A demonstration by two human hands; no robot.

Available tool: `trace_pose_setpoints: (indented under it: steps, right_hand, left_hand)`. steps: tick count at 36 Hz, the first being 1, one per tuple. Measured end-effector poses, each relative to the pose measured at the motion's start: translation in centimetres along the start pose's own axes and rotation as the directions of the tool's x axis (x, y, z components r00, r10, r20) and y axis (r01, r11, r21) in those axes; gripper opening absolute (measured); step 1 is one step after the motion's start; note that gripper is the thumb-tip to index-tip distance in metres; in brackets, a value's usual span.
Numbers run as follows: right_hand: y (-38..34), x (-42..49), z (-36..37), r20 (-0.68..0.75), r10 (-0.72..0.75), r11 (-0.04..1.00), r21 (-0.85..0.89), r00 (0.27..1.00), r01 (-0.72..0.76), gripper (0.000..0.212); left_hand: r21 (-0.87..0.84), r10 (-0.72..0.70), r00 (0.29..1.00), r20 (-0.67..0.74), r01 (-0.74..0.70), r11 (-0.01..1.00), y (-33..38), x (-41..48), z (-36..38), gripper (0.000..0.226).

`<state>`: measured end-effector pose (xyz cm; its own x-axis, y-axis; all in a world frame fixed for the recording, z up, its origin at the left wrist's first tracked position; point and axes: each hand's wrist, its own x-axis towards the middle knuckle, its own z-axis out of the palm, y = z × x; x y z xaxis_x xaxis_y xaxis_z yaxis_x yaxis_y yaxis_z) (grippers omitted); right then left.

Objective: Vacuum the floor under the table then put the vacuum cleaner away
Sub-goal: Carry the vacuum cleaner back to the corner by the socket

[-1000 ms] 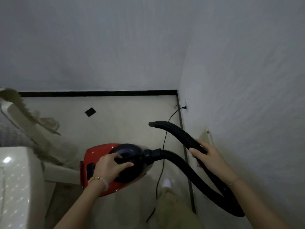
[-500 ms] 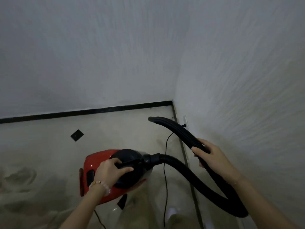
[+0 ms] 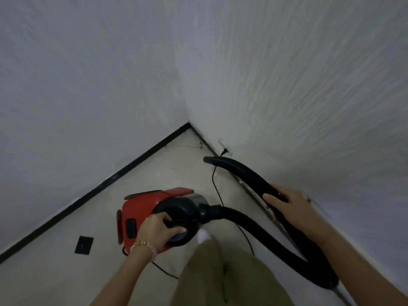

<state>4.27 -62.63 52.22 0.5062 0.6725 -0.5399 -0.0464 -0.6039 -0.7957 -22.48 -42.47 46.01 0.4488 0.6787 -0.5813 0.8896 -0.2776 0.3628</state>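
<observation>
Your left hand grips the vacuum; your right hand wraps the hose; set it down softly; mind the cord.

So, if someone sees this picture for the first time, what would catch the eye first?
Most likely the red vacuum cleaner, the only bright colour, held low in the middle by the left hand on its black handle. Next, the black hose looping to the right, with the right hand gripping it near the nozzle. Behind them, two white walls meet in a corner, where a thin cord runs to a wall socket.
</observation>
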Motion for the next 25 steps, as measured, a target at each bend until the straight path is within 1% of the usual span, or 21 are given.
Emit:
trace_pose_setpoints:
  steps: [2,5,8,10,14,20,23,25]
  right_hand:
    - [0.5,-0.5,0.3,-0.044,0.024,0.999,0.049,0.999,-0.022,0.02]
    - [2.0,-1.1,0.6,-0.098,0.099,0.989,0.117,0.99,-0.087,0.026]
    - [3.1,-1.9,0.8,-0.123,0.144,0.976,0.179,0.982,-0.121,0.024]
    - [3.5,-2.4,0.9,-0.123,0.144,0.974,0.192,0.982,-0.119,0.022]
    - [4.4,-3.4,1.0,-0.153,0.192,0.964,0.217,0.97,-0.156,0.025]
    - [5.9,-4.4,1.4,-0.141,0.203,0.961,0.218,0.969,-0.17,0.034]
    - [6.2,-4.6,1.4,-0.135,0.199,0.964,0.205,0.971,-0.17,0.033]
    - [6.3,-4.6,1.3,-0.13,0.202,0.963,0.205,0.971,-0.173,0.03]
  left_hand:
    - [0.031,0.037,0.999,0.032,-0.038,0.999,0.1,1.1,-0.3,0.042]
    - [0.068,0.077,0.993,0.085,-0.083,0.994,0.6,2.5,-0.6,0.043]
    - [0.111,0.123,0.984,0.128,-0.137,0.984,1.2,3.5,-0.5,0.043]
    - [0.137,0.152,0.976,0.154,-0.173,0.975,1.5,3.9,-0.1,0.043]
    - [0.173,0.187,0.964,0.19,-0.22,0.96,1.7,4.1,0.6,0.041]
    - [0.181,0.198,0.959,0.201,-0.235,0.955,1.9,3.7,1.9,0.048]
    - [0.177,0.198,0.96,0.2,-0.234,0.956,1.8,3.5,2.2,0.051]
    - [0.17,0.201,0.96,0.195,-0.234,0.957,1.6,3.2,2.3,0.049]
